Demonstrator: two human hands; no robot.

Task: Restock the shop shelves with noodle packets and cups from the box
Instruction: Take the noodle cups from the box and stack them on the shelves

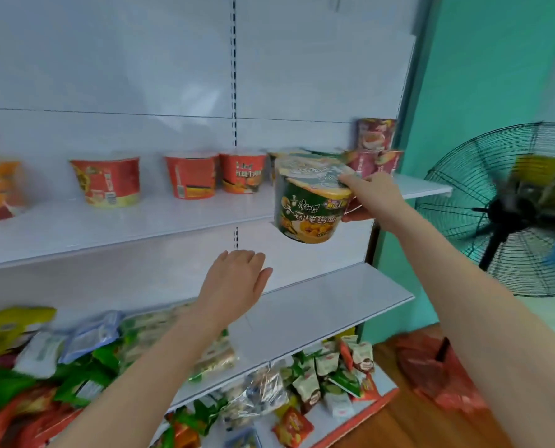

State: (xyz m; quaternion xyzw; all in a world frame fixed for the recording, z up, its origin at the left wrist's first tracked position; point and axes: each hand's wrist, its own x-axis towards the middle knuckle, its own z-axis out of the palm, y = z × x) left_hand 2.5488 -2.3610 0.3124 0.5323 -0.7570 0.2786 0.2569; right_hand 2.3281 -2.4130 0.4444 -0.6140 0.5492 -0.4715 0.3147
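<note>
My right hand (pixel 371 197) grips a green and yellow noodle cup (pixel 308 206) by its rim and side, tilted, just in front of the upper white shelf (pixel 124 227). On that shelf stand three red noodle cups (pixel 108 181), another green cup partly hidden behind the held one, and dark red cups (pixel 375 145) stacked at the right end. My left hand (pixel 237 282) hovers lower, open and palm down, over the middle shelf (pixel 327 305). No box is in view.
Noodle packets (pixel 75 354) lie piled on the middle shelf's left part. Small snack packets (pixel 327 373) fill the bottom shelf. A standing fan (pixel 508 208) is to the right by the teal wall, with a red plastic bag (pixel 437 370) on the wooden floor.
</note>
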